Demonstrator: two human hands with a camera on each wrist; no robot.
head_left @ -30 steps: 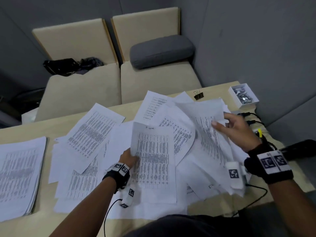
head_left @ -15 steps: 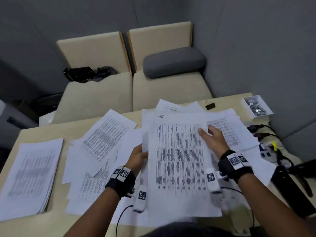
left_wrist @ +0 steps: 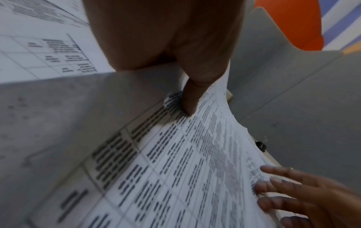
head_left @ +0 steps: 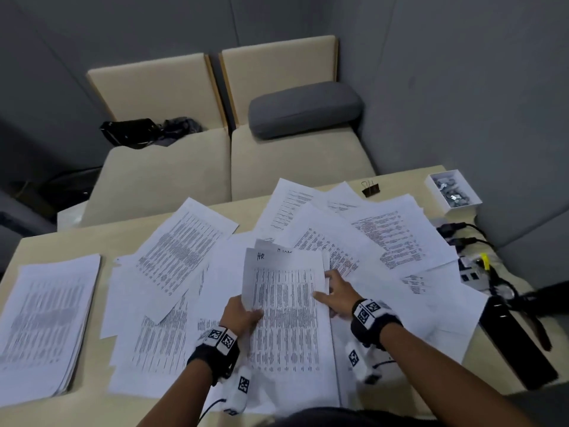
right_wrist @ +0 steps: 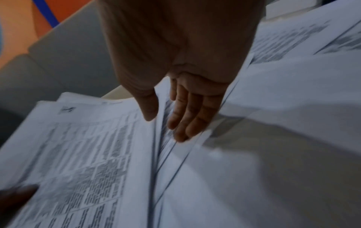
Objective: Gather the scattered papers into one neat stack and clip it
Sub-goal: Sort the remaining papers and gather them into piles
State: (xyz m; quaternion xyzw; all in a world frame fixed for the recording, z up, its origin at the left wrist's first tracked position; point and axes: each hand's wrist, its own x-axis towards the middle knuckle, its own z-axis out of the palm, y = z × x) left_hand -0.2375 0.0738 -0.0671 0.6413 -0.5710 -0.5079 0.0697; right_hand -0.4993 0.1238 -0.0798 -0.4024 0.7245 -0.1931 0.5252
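Observation:
In the head view both hands hold a small bundle of printed sheets (head_left: 284,315) just above the littered table. My left hand (head_left: 249,315) pinches its left edge, and the thumb (left_wrist: 190,104) presses on the top sheet. My right hand (head_left: 327,289) pinches the right edge. Its thumb (right_wrist: 148,111) lies on top, with its straight fingers (right_wrist: 185,123) slipped among the lower sheets. Several loose printed sheets (head_left: 391,235) fan out around the bundle. A black binder clip (head_left: 371,190) lies at the table's far edge, away from both hands.
A squared stack of papers (head_left: 46,322) lies at the table's left end. A white box of clips (head_left: 452,192) stands at the far right corner. Cables (head_left: 462,232) and a long black device (head_left: 517,343) crowd the right edge. Beige seats stand beyond the table.
A second ago my right hand held a sheet out at the right. It has since joined my left hand on one bundle, which has come lower toward the table.

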